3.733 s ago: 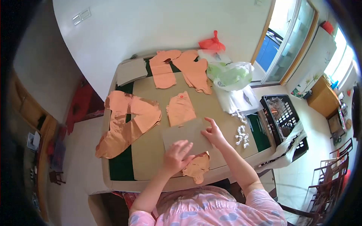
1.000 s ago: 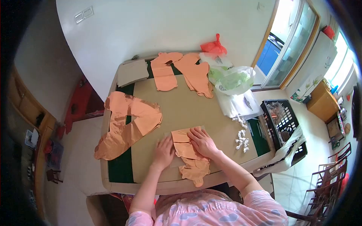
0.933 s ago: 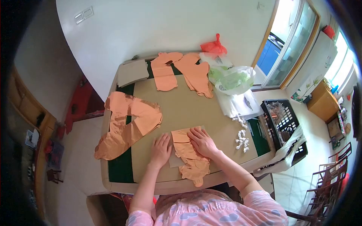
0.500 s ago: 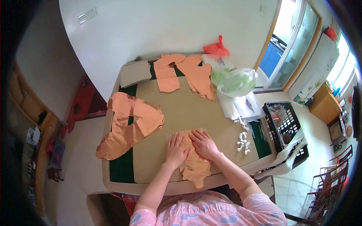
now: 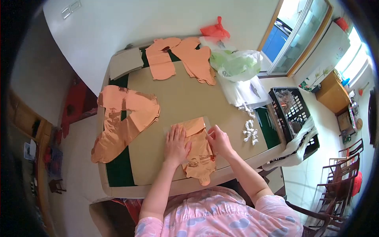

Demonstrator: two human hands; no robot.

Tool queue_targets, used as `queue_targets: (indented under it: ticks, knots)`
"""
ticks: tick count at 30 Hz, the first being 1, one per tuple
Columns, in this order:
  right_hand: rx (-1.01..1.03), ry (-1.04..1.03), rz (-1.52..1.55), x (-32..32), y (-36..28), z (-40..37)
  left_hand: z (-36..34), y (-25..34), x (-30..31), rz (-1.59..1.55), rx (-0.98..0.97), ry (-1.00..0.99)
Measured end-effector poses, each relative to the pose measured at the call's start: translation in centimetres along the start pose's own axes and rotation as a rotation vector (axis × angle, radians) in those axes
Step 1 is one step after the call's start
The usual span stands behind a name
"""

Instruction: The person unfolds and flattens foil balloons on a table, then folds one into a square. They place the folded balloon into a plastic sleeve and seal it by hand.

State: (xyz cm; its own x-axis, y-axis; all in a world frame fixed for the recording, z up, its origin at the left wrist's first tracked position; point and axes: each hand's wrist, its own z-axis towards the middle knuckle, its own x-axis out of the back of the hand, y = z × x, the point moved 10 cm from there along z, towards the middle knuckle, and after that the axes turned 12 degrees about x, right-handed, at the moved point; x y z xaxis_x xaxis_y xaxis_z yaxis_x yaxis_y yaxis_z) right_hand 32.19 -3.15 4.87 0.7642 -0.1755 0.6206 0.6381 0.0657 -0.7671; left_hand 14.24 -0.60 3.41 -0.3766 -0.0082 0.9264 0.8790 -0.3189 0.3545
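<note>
A folded copper-coloured foil balloon, flat and without air, lies near the table's front edge. What looks like a clear plastic sheet shows at its upper edges. My left hand rests flat on the balloon's left side, fingers stretched out. At the right edge, my right hand has its fingers curled and pinched together on the foil; the fingertips are partly hidden. Another flat foil balloon is spread out to the left. Two more foil pieces, a left one and a right one, lie at the back.
Brown cardboard covers much of the table. Small white knotted bundles lie at right, near clear plastic bags and a green-white bag. A black crate stands beside the table. A red bag sits at the back.
My right hand has gone from lying flat on the foil to pinching at its right edge. The left hand stays pressed on the balloon. The view has shifted slightly.
</note>
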Motion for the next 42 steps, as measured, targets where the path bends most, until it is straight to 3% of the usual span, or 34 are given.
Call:
queue_targets:
  ticks: [2,8,14,17,20,23,29,32,35,42]
  knots:
    - [-0.028,0.000,0.102,-0.1,0.4,0.3,0.1,-0.1,-0.1,-0.030,0.017,-0.035]
    - [-0.045,-0.212,-0.175,-0.6,0.3,0.1,0.0,0.0,0.1,-0.012,-0.014,0.042]
    - [-0.064,-0.333,-0.263,0.5,1.0,-4.2,0.0,0.2,0.6,-0.037,-0.014,0.047]
    - [-0.058,-0.345,-0.270,1.2,0.3,-5.9,-0.1,0.3,1.0,-0.048,-0.010,0.044]
    - [-0.078,-0.416,-0.067,1.3,0.6,-6.6,0.1,0.2,0.8,-0.024,-0.006,0.016]
    - [-0.078,-0.071,-0.105,4.1,1.1,-4.3,0.1,0.2,0.7,-0.023,-0.003,0.007]
    - [-0.064,-0.106,-0.172,2.3,1.4,-2.3,0.1,0.1,0.5,-0.014,-0.008,0.008]
    - [-0.154,-0.083,-0.073,1.9,3.3,-1.6,0.4,0.0,0.4,-0.018,-0.007,0.024]
    - [-0.083,0.013,-0.080,1.6,3.9,1.7,2.8,-0.6,-0.3,-0.028,0.036,-0.027]
    - [-0.185,0.029,0.072,1.9,6.5,5.0,7.0,-1.4,-0.6,0.014,0.002,0.034]
